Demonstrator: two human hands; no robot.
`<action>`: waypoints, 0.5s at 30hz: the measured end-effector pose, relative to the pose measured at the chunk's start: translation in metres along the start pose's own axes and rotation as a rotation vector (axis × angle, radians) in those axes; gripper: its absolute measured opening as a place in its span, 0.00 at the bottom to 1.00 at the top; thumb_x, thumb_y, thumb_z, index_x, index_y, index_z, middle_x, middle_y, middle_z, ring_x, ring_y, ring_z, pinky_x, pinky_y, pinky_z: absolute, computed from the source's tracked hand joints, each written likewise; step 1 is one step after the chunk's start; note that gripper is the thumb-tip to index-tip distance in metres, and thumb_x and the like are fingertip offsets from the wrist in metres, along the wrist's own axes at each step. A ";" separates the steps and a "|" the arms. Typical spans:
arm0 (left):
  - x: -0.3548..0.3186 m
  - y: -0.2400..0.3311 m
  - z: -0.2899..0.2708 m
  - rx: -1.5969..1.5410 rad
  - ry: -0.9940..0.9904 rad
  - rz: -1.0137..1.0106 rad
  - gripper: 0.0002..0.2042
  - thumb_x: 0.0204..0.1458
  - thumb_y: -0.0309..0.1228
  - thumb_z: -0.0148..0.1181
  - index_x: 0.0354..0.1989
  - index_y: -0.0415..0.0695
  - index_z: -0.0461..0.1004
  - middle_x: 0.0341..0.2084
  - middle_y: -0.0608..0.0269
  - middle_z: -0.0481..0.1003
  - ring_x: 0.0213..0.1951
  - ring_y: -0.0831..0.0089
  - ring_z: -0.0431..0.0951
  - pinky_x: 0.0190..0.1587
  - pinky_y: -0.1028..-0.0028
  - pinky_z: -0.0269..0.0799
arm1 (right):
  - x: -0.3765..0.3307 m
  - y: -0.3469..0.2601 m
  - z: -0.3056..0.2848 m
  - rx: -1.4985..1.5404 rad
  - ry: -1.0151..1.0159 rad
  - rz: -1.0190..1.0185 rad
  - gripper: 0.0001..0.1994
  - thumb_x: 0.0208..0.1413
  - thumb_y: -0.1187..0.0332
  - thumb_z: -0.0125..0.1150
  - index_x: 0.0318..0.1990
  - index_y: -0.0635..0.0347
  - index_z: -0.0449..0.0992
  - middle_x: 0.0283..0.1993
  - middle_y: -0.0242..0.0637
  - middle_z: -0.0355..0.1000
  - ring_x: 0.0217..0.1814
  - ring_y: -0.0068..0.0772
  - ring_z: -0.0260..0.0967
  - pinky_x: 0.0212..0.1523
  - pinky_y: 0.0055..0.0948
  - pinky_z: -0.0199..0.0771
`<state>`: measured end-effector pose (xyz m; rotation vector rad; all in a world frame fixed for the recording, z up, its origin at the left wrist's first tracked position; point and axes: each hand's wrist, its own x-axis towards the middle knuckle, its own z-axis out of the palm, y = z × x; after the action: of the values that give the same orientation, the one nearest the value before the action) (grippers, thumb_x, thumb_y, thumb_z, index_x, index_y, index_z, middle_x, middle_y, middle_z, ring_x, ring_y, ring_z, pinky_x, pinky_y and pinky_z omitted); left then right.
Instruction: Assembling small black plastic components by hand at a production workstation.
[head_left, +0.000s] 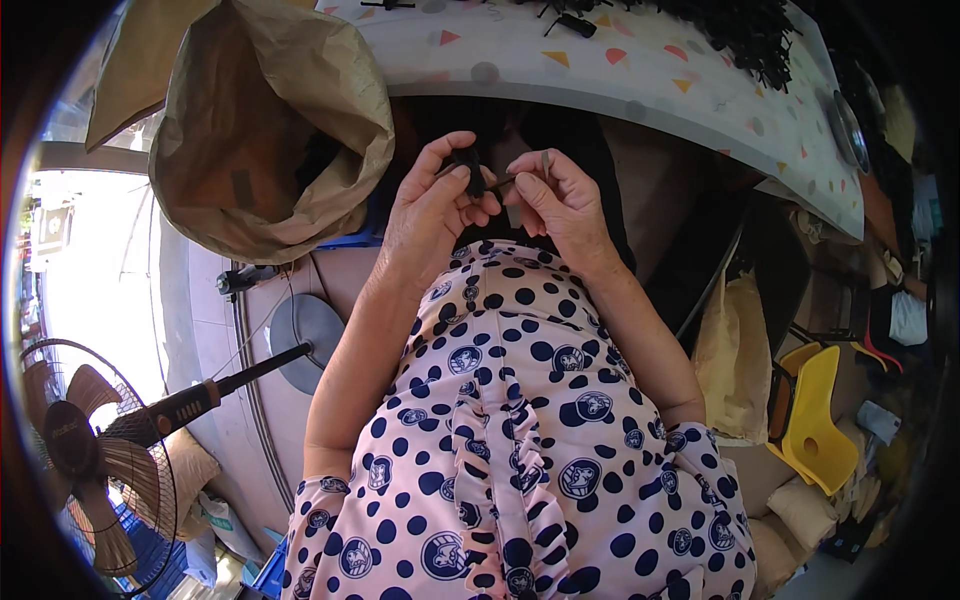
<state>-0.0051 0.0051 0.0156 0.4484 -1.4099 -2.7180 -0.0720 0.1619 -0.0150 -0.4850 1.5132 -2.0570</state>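
Observation:
My left hand is closed around a small black part, held upright between thumb and fingers above my lap. Just to its right, my right hand pinches a thin dark strip-like piece whose left end meets the black part. Whether the two pieces are joined cannot be made out, as fingers cover much of both. On the patterned tabletop ahead lies a heap of similar-looking small black parts, with a few loose ones nearer its middle.
A large open brown sack stands at the far left, close to my left hand. A pedestal fan leans into view at lower left. To the right are a beige sack and a yellow chair. A round metal dish sits at the table's right edge.

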 end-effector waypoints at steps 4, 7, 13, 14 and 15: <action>-0.001 -0.008 -0.008 0.058 -0.089 -0.098 0.17 0.61 0.27 0.45 0.59 0.43 0.63 0.31 0.61 0.73 0.26 0.78 0.72 0.29 0.82 0.67 | 0.001 -0.004 -0.001 0.089 -0.021 0.040 0.09 0.61 0.68 0.55 0.46 0.58 0.70 0.26 0.27 0.69 0.18 0.12 0.57 0.17 0.11 0.54; -0.003 -0.007 -0.005 0.017 -0.210 -0.183 0.17 0.61 0.27 0.46 0.59 0.43 0.63 0.29 0.62 0.72 0.24 0.79 0.69 0.27 0.83 0.65 | 0.003 0.000 -0.008 0.260 -0.026 0.166 0.10 0.59 0.67 0.57 0.46 0.58 0.70 0.23 0.25 0.67 0.17 0.12 0.56 0.16 0.11 0.52; -0.004 -0.010 -0.009 -0.028 -0.352 -0.222 0.18 0.61 0.28 0.49 0.59 0.42 0.63 0.28 0.65 0.70 0.23 0.82 0.67 0.27 0.86 0.64 | 0.001 -0.003 -0.018 0.359 -0.201 0.349 0.10 0.58 0.67 0.60 0.45 0.58 0.71 0.24 0.24 0.66 0.17 0.11 0.54 0.15 0.11 0.49; -0.004 -0.011 -0.008 -0.018 -0.325 -0.227 0.18 0.60 0.28 0.49 0.59 0.42 0.63 0.29 0.65 0.71 0.23 0.82 0.68 0.27 0.86 0.66 | 0.002 -0.005 -0.017 0.359 -0.202 0.349 0.10 0.58 0.67 0.60 0.45 0.58 0.71 0.24 0.24 0.66 0.17 0.11 0.54 0.15 0.11 0.49; -0.005 -0.011 -0.005 -0.019 -0.324 -0.227 0.18 0.60 0.28 0.49 0.59 0.42 0.63 0.29 0.65 0.71 0.23 0.82 0.68 0.27 0.86 0.66 | 0.002 -0.008 -0.016 0.249 -0.155 0.335 0.10 0.58 0.67 0.60 0.45 0.58 0.72 0.25 0.24 0.66 0.17 0.10 0.54 0.15 0.11 0.49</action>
<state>0.0017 0.0077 0.0052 0.1796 -1.4810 -3.0984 -0.0844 0.1741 -0.0121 -0.2658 1.1404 -1.8630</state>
